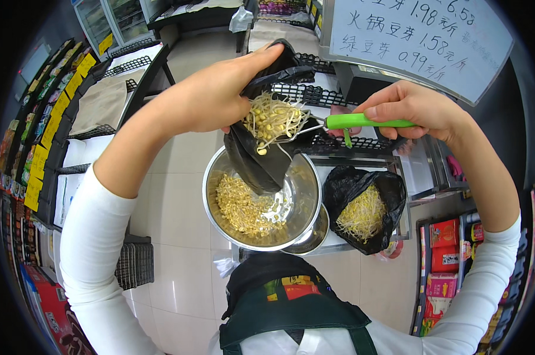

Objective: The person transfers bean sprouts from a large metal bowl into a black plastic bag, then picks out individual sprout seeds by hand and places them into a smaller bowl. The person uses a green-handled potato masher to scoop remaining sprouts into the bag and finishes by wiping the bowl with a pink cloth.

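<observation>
My left hand [218, 91] grips a black plastic bag [261, 164] by its mouth, thumb and fingers folded over the film. Around the green handle [360, 120] of a wire skimmer my right hand [420, 111] is closed. The skimmer's head sits at the bag's opening, under a heap of bean sprouts [276, 115]. Below hangs the lower part of the bag, over a large stainless steel bowl [208, 208]. Loose soybean sprouts or beans [241, 208] cover the left and front of the bowl's bottom. The bag hides the bowl's far side.
A second black bag [391, 195] holding sprouts [363, 213] stands right of the bowl. Another metal bowl [314, 239] is partly under the large one. A whiteboard [418, 44] with handwritten prices rises at the back right. Shelves [445, 266] line the right; display racks [103, 97] stand left.
</observation>
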Tool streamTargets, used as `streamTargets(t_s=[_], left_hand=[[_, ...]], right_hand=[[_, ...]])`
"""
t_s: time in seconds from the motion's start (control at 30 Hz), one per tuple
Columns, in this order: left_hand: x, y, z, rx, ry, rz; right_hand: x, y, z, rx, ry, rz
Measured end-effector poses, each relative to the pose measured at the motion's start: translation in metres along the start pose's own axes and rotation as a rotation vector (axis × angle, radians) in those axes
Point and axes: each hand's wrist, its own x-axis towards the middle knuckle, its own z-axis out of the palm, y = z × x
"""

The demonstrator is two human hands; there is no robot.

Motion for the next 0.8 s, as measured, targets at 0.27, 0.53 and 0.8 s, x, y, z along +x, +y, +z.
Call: streamTargets(t_s=[0.27, 0.53, 0.8], left_hand=[[-0.004, 0.020, 0.007, -0.232, -0.051, -0.208], [-0.005, 0.020, 0.004, -0.167, -0.145, -0.210], [-0.011, 0.012, 0.011, -0.303, 0.030, -0.284]], right_hand=[[0.014, 0.039, 0.003, 0.148, -0.125, 0.104], [0.040, 0.010, 0.012, -0.080, -0.075, 0.039], [0.054, -0.015, 0.039, -0.659, -0.003, -0.079]])
